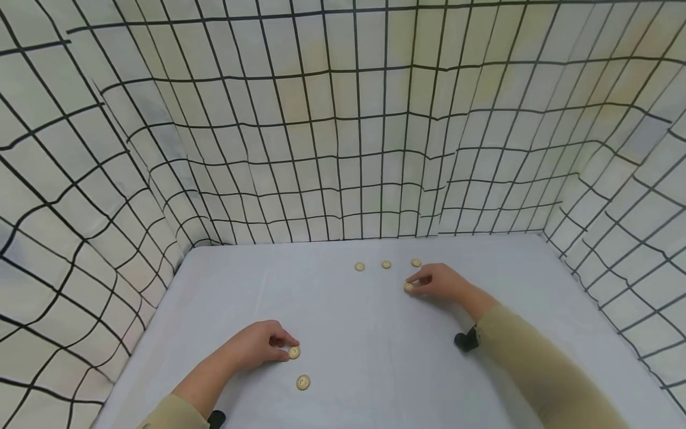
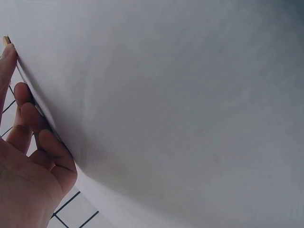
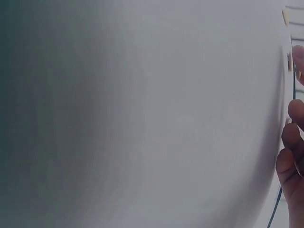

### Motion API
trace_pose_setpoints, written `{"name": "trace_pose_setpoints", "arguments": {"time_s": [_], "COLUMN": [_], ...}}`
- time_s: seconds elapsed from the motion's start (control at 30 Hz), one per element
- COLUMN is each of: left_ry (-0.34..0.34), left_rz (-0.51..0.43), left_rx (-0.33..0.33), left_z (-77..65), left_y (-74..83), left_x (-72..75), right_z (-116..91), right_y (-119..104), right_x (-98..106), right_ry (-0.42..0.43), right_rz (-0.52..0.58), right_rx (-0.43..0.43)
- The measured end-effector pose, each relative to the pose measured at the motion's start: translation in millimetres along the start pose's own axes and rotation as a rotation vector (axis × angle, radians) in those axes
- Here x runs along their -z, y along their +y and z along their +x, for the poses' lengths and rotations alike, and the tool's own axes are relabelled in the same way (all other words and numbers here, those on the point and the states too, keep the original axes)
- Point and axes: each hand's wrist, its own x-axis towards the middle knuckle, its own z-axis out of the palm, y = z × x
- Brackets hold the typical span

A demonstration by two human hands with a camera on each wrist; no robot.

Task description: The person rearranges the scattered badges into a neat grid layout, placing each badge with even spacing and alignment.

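My left hand [image 1: 258, 346] is low over the left part of the white table and holds a small round wooden disc [image 1: 294, 352] between thumb and finger. Just below it lies another pale disc [image 1: 303, 382] with dark marks on its face. Farther back on the right, my right hand [image 1: 440, 282] pinches a similar disc [image 1: 408, 286] at the tabletop. Beyond those fingertips a row of three discs runs leftward: the right one [image 1: 415, 262], the middle one [image 1: 386, 264] and the left one [image 1: 359, 266]. In the left wrist view, the disc [image 2: 6, 41] shows edge-on at my fingertips.
A white cloth covers the table [image 1: 343, 322]. White sheeting with a black grid [image 1: 354, 137] encloses it at the back and both sides. A dark wrist device [image 1: 467, 339] juts out beside my right sleeve.
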Motion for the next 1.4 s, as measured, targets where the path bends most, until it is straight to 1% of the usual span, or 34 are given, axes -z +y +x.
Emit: {"name": "trace_pose_setpoints", "arguments": {"time_s": [0.13, 0.3, 0.53, 0.97, 1.03, 1.4], "left_ry": [-0.002, -0.003, -0.003, 0.000, -0.002, -0.009], "left_rz": [-0.004, -0.006, -0.010, -0.011, -0.009, -0.007], "left_rx": [-0.011, -0.011, -0.014, -0.003, 0.002, 0.001], "left_z": [-0.4, -1.2, -0.2, 0.1, 0.2, 1.1], "left_y": [1.0, 2.3, 1.2, 1.8, 1.8, -1.0], "left_x": [0.2, 0.6, 0.1, -0.5, -0.5, 0.0], "right_z": [-3, -3, -3, 2, 2, 6], "right_y": [12, 19, 19, 18, 18, 18], "right_x": [10, 16, 18, 20, 20, 20], "right_ry": [0.010, 0.011, 0.010, 0.009, 0.004, -0.012], "right_rz": [-0.017, -0.032, -0.054, -0.048, -0.055, -0.050], "right_rx": [-0.051, -0.072, -0.070, -0.134, -0.121, -0.140]}}
